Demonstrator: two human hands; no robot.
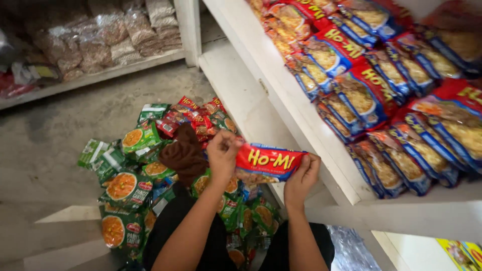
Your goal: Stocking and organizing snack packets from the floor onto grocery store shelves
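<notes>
My left hand [222, 152] pinches one end of a red noodle packet [268, 163]; my right hand [300, 179] cups the other end, fingers [312, 165] curled over its edge. The packet is held level between both hands, just in front of the white shelf [281, 95] and below its board. Both grips sit at the packet's extremes, so I judge the slack middle could sag or the glossy film could slip free; a tight squeeze could crush the brittle contents. On the shelf, red and blue packets [371, 90] lie in overlapping rows, packed close; pushing another in carelessly could dislodge those nearest the edge. Below, a heap of green and red packets [150, 165] covers the concrete floor [60, 125] beside my knees, with a brown cloth [185, 153] lying on top. A second shelf [90, 78] at far left carries clear bags of dry goods [115, 35].
</notes>
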